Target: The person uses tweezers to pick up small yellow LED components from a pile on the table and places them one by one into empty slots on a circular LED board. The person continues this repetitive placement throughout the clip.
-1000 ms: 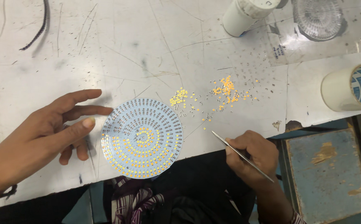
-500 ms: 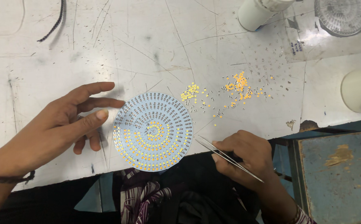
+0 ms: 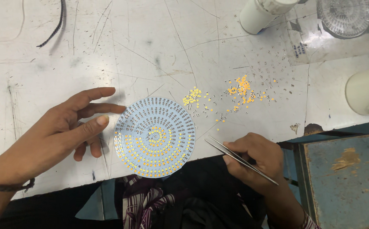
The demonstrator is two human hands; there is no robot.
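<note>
both hands barely shifted: right hand (image 3: 256, 163) pinches tweezers (image 3: 239, 159), tips aimed left toward the round led board (image 3: 154, 136), seemingly empty; left hand (image 3: 61, 131) open beside it.

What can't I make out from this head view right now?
- Tweezers: rear end hidden in the right hand; whether the tips hold a chip is too small to tell.
- Roll: cut off by the right edge.
- Glass dish and white bottle: cut off by the top edge.
- Left hand: fingertip contact with the round board is unclear.
</note>
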